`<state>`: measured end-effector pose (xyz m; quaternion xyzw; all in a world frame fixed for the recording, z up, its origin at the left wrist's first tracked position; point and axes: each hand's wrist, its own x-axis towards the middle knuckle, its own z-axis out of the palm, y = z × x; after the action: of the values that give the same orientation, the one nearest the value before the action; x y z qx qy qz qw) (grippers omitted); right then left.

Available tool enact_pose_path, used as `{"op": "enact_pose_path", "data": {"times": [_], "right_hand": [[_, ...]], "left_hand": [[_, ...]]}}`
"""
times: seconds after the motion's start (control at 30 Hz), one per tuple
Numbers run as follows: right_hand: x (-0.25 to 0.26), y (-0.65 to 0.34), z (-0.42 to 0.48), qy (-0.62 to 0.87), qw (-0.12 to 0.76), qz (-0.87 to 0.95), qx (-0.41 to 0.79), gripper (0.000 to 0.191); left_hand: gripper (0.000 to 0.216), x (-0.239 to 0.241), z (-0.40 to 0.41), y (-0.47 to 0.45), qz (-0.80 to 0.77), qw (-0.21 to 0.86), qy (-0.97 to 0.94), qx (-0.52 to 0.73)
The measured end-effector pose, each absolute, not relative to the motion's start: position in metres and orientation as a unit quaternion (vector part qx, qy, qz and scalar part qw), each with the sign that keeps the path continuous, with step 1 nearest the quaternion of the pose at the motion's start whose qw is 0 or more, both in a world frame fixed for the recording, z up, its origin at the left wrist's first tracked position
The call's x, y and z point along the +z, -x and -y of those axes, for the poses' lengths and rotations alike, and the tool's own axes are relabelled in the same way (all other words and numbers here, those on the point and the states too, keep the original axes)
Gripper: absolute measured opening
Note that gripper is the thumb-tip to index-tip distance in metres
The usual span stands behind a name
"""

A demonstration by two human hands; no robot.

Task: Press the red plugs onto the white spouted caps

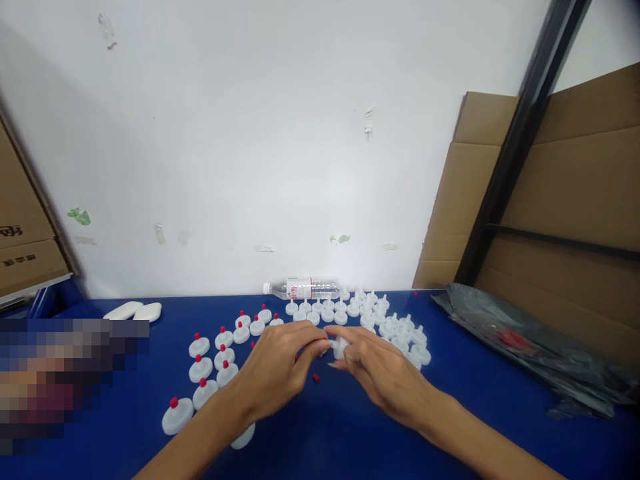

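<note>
My left hand (280, 360) is closed in a pinch at the middle of the table, with a bit of red cap (326, 337) between thumb and forefinger. My right hand (383, 370) grips a white plastic nozzle lid (341, 348), its spout turned left toward the red cap. Whether cap and spout touch is hidden by the fingers. A loose red cap (316, 378) lies on the table just below. To the left stand several white lids with red tips (199, 368). Behind my right hand are several white nozzle lids without red tips (367, 308).
A clear plastic bottle (320, 288) lies along the wall on the blue table (320, 440). Two white oval pieces (148, 312) are at the back left. Grey plastic bags (530, 347) cover the right side. Cardboard (465, 193) leans by a dark metal post (505, 173).
</note>
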<state>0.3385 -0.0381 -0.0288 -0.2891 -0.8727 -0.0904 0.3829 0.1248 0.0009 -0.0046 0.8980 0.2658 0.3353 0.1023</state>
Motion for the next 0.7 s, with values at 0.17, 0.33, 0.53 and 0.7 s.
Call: {"op": "enact_pose_path", "data": {"times": [0.17,0.33,0.53,0.7], "right_hand": [[-0.02,-0.334,0.04,0.382,0.345,0.847,-0.131,0.009],[-0.024,-0.335,0.035,0.459,0.223,0.855,-0.096,0.027],[-0.034,-0.329,0.029,0.447,0.182,0.869,-0.108,0.031],[-0.047,-0.332,0.021,0.452,0.181,0.864,-0.129,0.029]], "left_hand": [[0.021,0.007,-0.02,-0.105,-0.302,0.038,-0.875,0.376],[0.033,0.021,-0.056,-0.052,-0.472,-0.212,-0.82,0.243],[0.034,0.014,-0.087,0.0,-0.585,-0.172,-0.787,0.095],[0.033,0.0,-0.097,0.008,-0.575,-0.118,-0.806,0.076]]}}
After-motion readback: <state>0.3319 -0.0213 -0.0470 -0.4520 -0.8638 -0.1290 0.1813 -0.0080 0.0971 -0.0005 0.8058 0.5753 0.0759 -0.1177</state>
